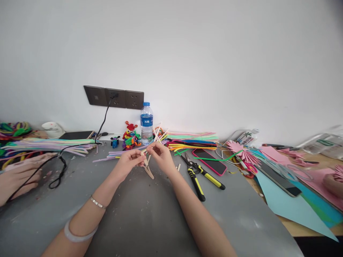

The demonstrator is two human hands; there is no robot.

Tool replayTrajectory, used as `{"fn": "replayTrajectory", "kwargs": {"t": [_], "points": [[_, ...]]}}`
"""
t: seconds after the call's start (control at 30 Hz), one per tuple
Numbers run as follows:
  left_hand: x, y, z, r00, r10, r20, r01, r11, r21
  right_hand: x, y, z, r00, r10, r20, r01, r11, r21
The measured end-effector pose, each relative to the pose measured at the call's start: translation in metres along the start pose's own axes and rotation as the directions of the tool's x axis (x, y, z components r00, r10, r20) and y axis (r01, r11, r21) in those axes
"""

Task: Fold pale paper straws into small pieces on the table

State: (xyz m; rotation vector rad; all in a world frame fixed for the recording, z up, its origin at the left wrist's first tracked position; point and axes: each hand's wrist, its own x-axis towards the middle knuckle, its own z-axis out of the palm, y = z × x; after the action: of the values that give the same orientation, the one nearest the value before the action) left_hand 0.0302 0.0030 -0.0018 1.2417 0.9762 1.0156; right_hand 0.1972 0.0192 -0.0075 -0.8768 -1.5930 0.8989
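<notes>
Over the middle of the grey table, my left hand (131, 159) pinches a cream pipe cleaner (149, 172) bent into loops. My right hand (160, 156) is closed on the same piece, its fingertips close to the left ones. Loose ends of it stick up above my fingers, and a folded loop hangs below. The exact crossing of the strands is hidden by my fingers. To the right of my right hand lie pruning shears (197, 175) with black and yellow handles. Short cream offcuts (178, 167) rest beside my right wrist.
Behind my hands stand a water bottle (146, 123) and small pipe-cleaner figures (130, 136). Bundles of coloured pipe cleaners (191, 141) lie along the wall. A pink-cased phone (210, 162) is right of the shears. Other people's hands show at left (23, 176) and right (333, 184); a black cable (104, 119) hangs left.
</notes>
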Motion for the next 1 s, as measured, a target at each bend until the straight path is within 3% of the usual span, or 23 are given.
{"fn": "replayTrajectory", "kwargs": {"t": [0.23, 0.47, 0.7, 1.0], "points": [[-0.0026, 0.0017, -0.0033, 0.985, -0.103, 0.136, 0.100, 0.995, 0.027, -0.0003, 0.0022, 0.0008, 0.999, -0.002, 0.041, -0.001, 0.997, 0.082], [-0.0027, 0.0016, -0.0034, 0.992, -0.066, 0.109, 0.080, 0.988, -0.133, 0.0007, -0.0007, -0.0004, 0.997, 0.020, 0.080, -0.041, 0.963, 0.266], [-0.0040, 0.0030, -0.0010, 0.985, -0.057, 0.164, 0.063, 0.997, -0.035, 0.0009, 0.0001, 0.0001, 0.998, 0.045, 0.044, -0.055, 0.962, 0.266], [-0.0037, 0.0025, -0.0020, 0.984, -0.042, 0.175, 0.053, 0.997, -0.057, 0.0014, -0.0007, -0.0012, 0.997, 0.013, 0.075, -0.036, 0.951, 0.308]]}}
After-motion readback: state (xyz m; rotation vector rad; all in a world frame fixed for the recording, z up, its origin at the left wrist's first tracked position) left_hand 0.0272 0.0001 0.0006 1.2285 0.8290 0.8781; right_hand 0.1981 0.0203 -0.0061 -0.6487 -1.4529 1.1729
